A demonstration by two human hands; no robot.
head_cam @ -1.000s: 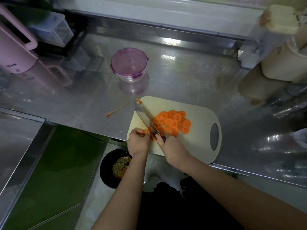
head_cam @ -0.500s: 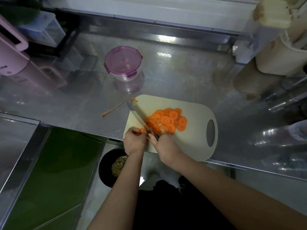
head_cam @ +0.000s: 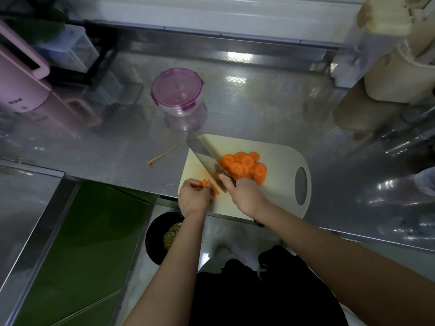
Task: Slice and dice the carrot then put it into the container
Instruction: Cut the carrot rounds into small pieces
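Observation:
A pile of round carrot slices (head_cam: pixel 244 167) lies on the beige cutting board (head_cam: pixel 280 161) at the counter's front edge. My left hand (head_cam: pixel 194 200) pinches a few small carrot pieces (head_cam: pixel 210 185) at the board's near left corner. My right hand (head_cam: pixel 247 196) grips the handle of a broad knife (head_cam: pixel 204 158), whose blade slants up and left between the held pieces and the pile. The round clear container (head_cam: pixel 177 91) with a purple clip lid stands closed on the counter, behind the board.
A thin carrot tail (head_cam: pixel 162 156) lies on the steel counter (head_cam: pixel 259 109) left of the board. A pink appliance (head_cam: pixel 21 81) stands far left, cream containers (head_cam: pixel 397 67) far right. A black bin (head_cam: pixel 162 234) with scraps sits on the floor below the counter edge.
The knife has come off the slices and shifted left, its blade now lying flatter across the board's left part. My left hand stays on the small pieces. The camera moved slightly.

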